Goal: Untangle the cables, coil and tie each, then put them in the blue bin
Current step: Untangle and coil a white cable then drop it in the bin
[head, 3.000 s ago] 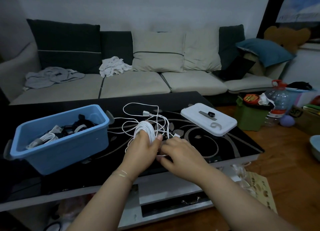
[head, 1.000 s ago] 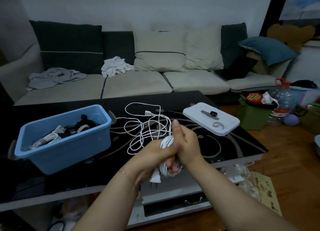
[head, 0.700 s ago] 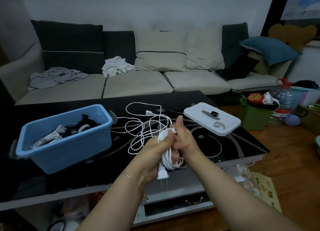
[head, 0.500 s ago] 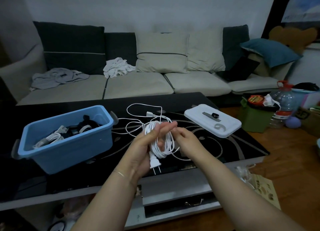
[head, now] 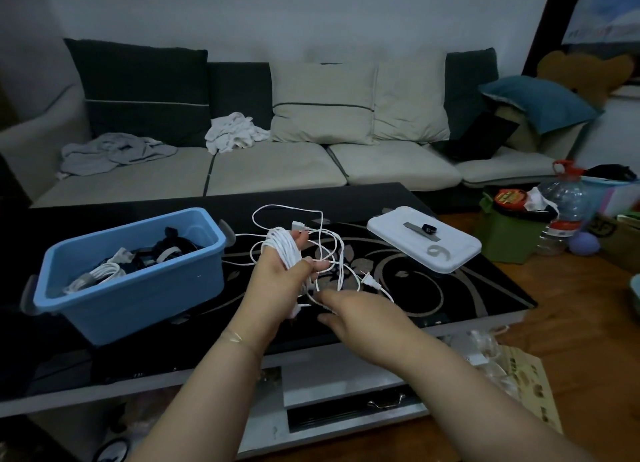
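Observation:
My left hand (head: 277, 281) holds a coil of white cable (head: 285, 254) wound round its fingers, just above the black table. Loose loops of the white cable (head: 325, 240) trail from the coil across the table, with a two-pin plug (head: 370, 281) lying to the right. My right hand (head: 360, 316) is low over the table edge with its fingers on the loose strand below the coil; I cannot tell whether it pinches it. The blue bin (head: 145, 288) stands at the left and holds several coiled white and black cables (head: 100, 274).
A white lid (head: 424, 245) with a black tie and small strips on it lies at the table's right. The glossy black table (head: 450, 288) ends near my arms. Behind it is a sofa with cushions and clothes. A green box and water bottle (head: 562, 205) stand on the floor at right.
My hands lifted the coil toward me and brought it back over the table. The coil now sits round my left fingers. My right hand has dropped away to the loose strand below.

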`<state>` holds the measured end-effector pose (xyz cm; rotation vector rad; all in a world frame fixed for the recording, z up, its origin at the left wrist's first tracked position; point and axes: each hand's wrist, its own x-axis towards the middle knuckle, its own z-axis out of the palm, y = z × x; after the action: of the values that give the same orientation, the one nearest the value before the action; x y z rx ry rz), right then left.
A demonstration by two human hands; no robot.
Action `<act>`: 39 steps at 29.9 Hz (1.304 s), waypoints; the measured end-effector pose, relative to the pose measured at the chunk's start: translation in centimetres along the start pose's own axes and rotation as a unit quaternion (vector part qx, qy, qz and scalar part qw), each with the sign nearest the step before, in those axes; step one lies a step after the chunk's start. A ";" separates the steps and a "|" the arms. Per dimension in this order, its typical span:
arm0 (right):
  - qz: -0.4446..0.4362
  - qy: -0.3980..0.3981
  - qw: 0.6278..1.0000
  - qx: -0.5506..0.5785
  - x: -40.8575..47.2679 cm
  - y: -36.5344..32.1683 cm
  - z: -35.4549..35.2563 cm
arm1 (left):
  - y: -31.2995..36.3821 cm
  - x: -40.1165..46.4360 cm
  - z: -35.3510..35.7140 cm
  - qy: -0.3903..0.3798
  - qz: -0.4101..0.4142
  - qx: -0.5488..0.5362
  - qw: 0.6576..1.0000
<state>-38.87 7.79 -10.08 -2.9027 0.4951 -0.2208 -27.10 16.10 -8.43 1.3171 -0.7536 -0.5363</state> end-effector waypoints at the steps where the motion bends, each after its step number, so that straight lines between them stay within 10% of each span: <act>1: -0.005 0.013 1.000 -0.003 0.1 0.1 0.0 | -0.2 0.0 -0.1 0.008 0.012 0.051 0.999; 7: -0.054 0.081 0.995 0.031 -0.4 0.1 -0.7 | -1.1 0.4 -0.5 -0.025 0.026 0.263 0.964; 12: -0.016 0.110 0.970 0.214 -0.7 1.2 -1.3 | -0.6 -0.2 0.0 -0.065 -0.038 0.218 0.973; 20: -0.065 0.171 0.967 0.178 -0.1 2.3 -0.1 | 0.0 -1.2 1.5 -0.163 -0.130 0.113 0.971; 28: -0.036 0.036 0.926 0.374 -1.0 1.7 -1.6 | 0.1 -1.6 2.1 -0.225 -0.248 -0.037 0.942; 39: 0.018 0.109 0.959 0.260 -0.5 2.0 -1.4 | -0.1 -1.4 4.0 -0.105 -0.267 -0.028 0.957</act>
<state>-40.20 5.91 -9.20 -2.3646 0.4428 -0.5754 -31.01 14.45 -8.47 1.4259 -0.5411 -1.1373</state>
